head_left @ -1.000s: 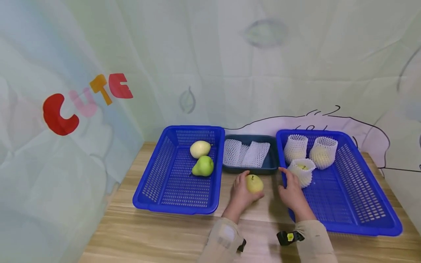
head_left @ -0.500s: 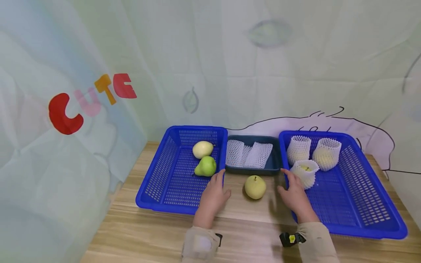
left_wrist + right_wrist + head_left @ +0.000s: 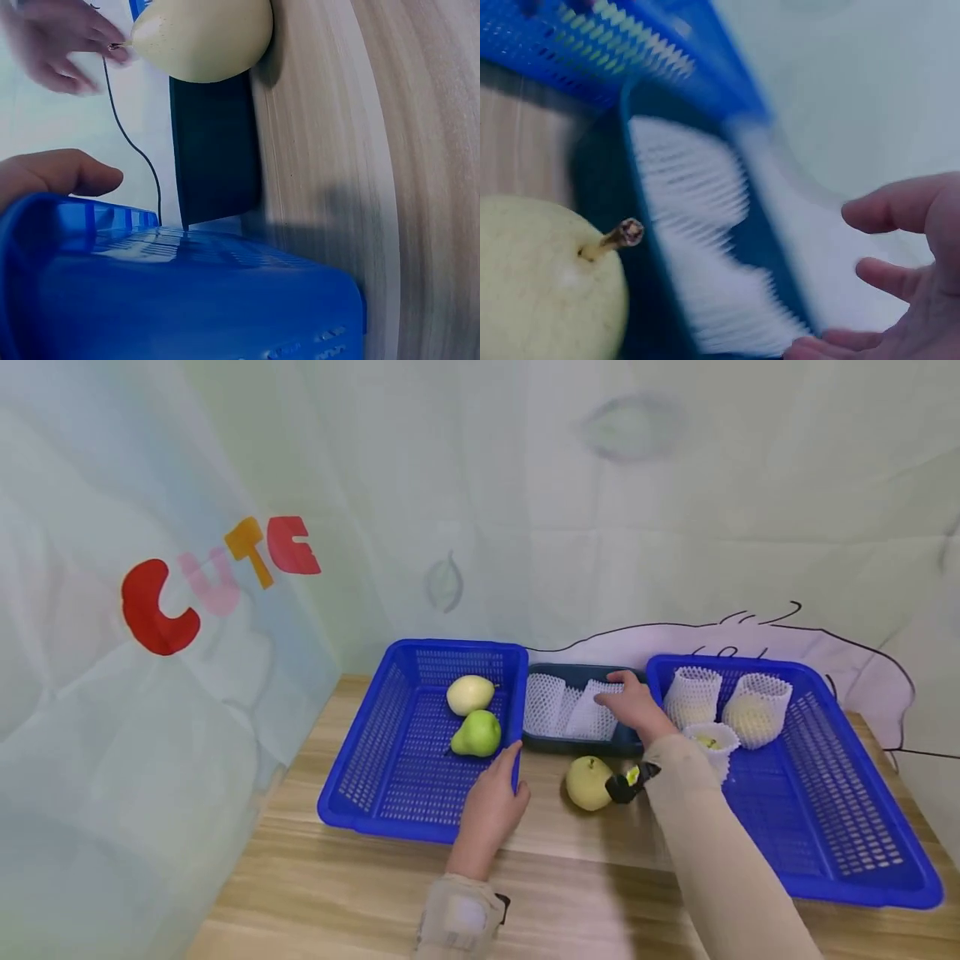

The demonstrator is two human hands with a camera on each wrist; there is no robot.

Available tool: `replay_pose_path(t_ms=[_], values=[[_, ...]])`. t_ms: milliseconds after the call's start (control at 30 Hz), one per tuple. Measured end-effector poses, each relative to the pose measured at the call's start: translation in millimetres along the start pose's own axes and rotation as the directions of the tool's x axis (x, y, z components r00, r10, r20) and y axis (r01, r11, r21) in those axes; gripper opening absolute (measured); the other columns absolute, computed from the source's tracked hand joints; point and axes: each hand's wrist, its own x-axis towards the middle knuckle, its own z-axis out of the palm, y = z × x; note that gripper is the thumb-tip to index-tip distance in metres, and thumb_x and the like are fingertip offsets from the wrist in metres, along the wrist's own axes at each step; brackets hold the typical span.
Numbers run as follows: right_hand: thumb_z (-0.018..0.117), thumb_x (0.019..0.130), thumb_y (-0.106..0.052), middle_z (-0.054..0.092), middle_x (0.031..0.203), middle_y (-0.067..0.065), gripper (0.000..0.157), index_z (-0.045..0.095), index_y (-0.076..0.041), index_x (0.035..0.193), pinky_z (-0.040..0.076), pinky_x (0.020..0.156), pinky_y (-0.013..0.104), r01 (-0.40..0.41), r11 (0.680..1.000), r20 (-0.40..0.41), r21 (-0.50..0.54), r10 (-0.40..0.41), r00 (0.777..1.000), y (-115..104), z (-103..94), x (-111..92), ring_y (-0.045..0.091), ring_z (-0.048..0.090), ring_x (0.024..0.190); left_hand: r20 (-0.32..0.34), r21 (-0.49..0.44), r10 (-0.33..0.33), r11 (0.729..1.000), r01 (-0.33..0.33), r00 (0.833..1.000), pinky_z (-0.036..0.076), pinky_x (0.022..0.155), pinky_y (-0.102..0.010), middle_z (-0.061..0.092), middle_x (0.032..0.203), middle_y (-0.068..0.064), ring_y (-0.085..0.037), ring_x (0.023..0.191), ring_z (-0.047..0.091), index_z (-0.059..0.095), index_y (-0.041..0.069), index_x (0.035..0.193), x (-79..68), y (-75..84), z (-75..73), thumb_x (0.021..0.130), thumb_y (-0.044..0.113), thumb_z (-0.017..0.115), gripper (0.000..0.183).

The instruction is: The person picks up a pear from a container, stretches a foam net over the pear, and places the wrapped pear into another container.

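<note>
My right hand (image 3: 636, 706) hangs over the small dark tray (image 3: 585, 746), fingers spread, holding nothing. Below its fingertips lie white foam net sleeves (image 3: 592, 710), seen blurred in the right wrist view. On the table in front of the tray sits a round yellow pear (image 3: 587, 783), its stem up and no hand on it. My left hand (image 3: 491, 814) is at the near right rim of the left blue basket (image 3: 360, 822), fingers extended. That basket holds a pale yellow pear (image 3: 470, 695) and a green pear (image 3: 480, 733).
To the right stands another blue basket (image 3: 862, 893). Several pears in foam net sleeves, such as one sleeved pear (image 3: 757, 714), stand upright at its back left. A printed curtain (image 3: 480, 510) hangs behind the wooden table (image 3: 337, 893).
My left hand let go of the yellow pear on the table and moved left to the left basket's rim. My right hand left the right basket's rim and reached forward-left over the tray.
</note>
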Motion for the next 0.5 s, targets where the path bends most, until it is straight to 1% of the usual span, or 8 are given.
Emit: replay_pose_path(t_ms=[33,100,200,233,267,333,433,500], values=[[0.049,0.091,-0.019,0.023,0.141,0.032,0.057,0.026,0.003,0.139,0.026,0.102,0.052,-0.062,0.997,0.041,0.036,0.060,0.997,2.2,0.1,10.4,0.043,0.025,0.128,0.004,-0.003,0.001,1.000,-0.001,1.000,0.045,0.086,-0.046,0.055,0.126,-0.016,-0.036,0.105,0.057,0.046,0.008,0.135,0.5,0.5,0.5,0.082,0.013,0.059,0.054],[0.046,0.092,-0.018,0.020,0.144,0.029,0.058,0.023,0.005,0.140,0.022,0.105,0.052,-0.185,0.980,0.118,0.073,0.176,0.977,9.4,2.1,24.5,0.043,0.022,0.130,0.017,-0.010,0.001,1.000,-0.001,1.000,0.045,0.087,-0.046,0.055,0.126,-0.015,-0.035,0.106,0.056,0.046,0.009,0.135,0.6,1.9,1.9,0.083,0.015,0.059,0.054],[0.044,0.092,-0.018,0.019,0.145,0.028,0.058,0.025,0.008,0.140,0.022,0.105,0.053,-0.273,0.960,0.195,0.067,0.256,0.947,20.4,5.9,32.5,0.045,0.024,0.129,0.034,-0.015,0.000,1.000,0.001,0.999,0.045,0.088,-0.046,0.054,0.127,-0.015,-0.034,0.108,0.056,0.045,0.009,0.136,-0.2,4.3,3.0,0.083,0.016,0.058,0.055],[0.044,0.092,-0.019,0.020,0.145,0.028,0.058,0.026,0.009,0.139,0.024,0.104,0.053,-0.277,0.959,0.197,0.065,0.260,0.945,22.1,6.5,32.9,0.045,0.025,0.129,0.035,-0.015,-0.002,1.000,0.003,0.999,0.045,0.088,-0.045,0.054,0.128,-0.014,-0.034,0.108,0.056,0.045,0.009,0.136,-0.5,4.9,2.9,0.083,0.016,0.058,0.055],[0.044,0.093,-0.020,0.021,0.146,0.027,0.057,0.027,0.009,0.139,0.025,0.104,0.053,-0.271,0.960,0.189,0.075,0.253,0.949,22.4,6.9,32.3,0.044,0.026,0.129,0.034,-0.017,-0.004,1.000,0.005,0.999,0.045,0.088,-0.045,0.054,0.128,-0.014,-0.034,0.108,0.056,0.045,0.009,0.136,-0.6,5.4,2.7,0.083,0.016,0.059,0.055],[0.044,0.094,-0.020,0.023,0.146,0.025,0.056,0.029,0.006,0.140,0.027,0.103,0.052,-0.246,0.959,0.151,0.139,0.225,0.963,19.3,5.6,28.6,0.042,0.027,0.129,0.024,-0.019,-0.005,1.000,0.006,1.000,0.045,0.087,-0.046,0.054,0.128,-0.014,-0.034,0.108,0.056,0.045,0.009,0.135,-0.4,4.7,2.1,0.083,0.016,0.060,0.055],[0.049,0.094,-0.020,0.024,0.146,0.022,0.057,0.028,0.000,0.142,0.031,0.102,0.048,-0.121,0.959,0.082,0.256,0.104,0.991,9.7,2.1,18.1,0.036,0.029,0.129,0.018,-0.032,-0.018,0.999,0.019,1.000,0.045,0.087,-0.047,0.054,0.128,-0.014,-0.035,0.109,0.054,0.046,0.009,0.136,-0.1,2.7,-0.1,0.083,0.017,0.060,0.055],[0.056,0.091,-0.023,0.027,0.144,0.022,0.065,0.025,-0.006,0.145,0.031,0.101,0.047,-0.037,0.955,0.065,0.293,0.019,0.998,4.6,0.1,7.2,0.036,0.033,0.125,0.013,-0.030,-0.025,0.999,0.025,1.000,0.044,0.087,-0.049,0.053,0.128,-0.015,-0.036,0.111,0.052,0.046,0.010,0.135,-0.2,0.5,-1.2,0.083,0.019,0.061,0.055]])
